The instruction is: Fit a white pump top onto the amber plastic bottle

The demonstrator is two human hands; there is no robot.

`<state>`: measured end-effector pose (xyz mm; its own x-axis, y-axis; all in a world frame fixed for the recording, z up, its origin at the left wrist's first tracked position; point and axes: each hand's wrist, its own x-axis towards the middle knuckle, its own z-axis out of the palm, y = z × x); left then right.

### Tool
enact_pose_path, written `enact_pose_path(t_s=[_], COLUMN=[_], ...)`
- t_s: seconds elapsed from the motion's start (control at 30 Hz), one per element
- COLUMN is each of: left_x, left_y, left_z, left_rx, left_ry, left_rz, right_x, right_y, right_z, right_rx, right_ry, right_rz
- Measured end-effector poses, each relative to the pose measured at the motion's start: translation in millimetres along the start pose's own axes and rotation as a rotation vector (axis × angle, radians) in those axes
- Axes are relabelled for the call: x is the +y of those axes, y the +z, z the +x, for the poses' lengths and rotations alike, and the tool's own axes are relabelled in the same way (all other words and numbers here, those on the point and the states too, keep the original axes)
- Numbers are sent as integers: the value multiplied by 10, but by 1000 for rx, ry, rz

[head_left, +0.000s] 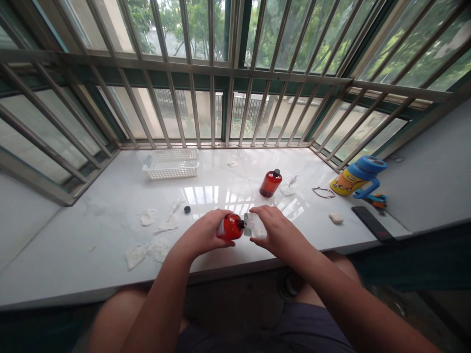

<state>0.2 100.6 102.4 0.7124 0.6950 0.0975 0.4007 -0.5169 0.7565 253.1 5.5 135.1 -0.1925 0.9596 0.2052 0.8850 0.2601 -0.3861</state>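
Observation:
My left hand (204,235) is closed around a small red bottle (231,226), tipped on its side with its neck pointing right. My right hand (276,230) grips a small clear container (255,224) held against the bottle's mouth. Both hands hover over the front edge of the white marble sill (110,206). A black cap (187,209) lies on the sill to the left of my left hand. A second red bottle (270,183) with a black cap stands upright farther back.
A white plastic basket (171,163) sits at the back left. Crumpled white tissues (154,230) lie scattered on the left. On the right are a yellow and blue cup (357,177), a wire loop (324,192), a small white lump (336,218) and a dark phone (372,223). Window bars enclose the sill.

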Motion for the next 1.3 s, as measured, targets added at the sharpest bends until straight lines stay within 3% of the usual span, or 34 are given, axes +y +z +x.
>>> enact_pose_path(t_s=[1.3], left_x=[-39], left_y=[19], left_z=[2], left_rx=[-41], left_ry=[-67], left_rz=[-66], right_x=[-67], right_y=[-47], right_z=[100], right_rx=[-24], right_ry=[-45], right_rz=[-97])
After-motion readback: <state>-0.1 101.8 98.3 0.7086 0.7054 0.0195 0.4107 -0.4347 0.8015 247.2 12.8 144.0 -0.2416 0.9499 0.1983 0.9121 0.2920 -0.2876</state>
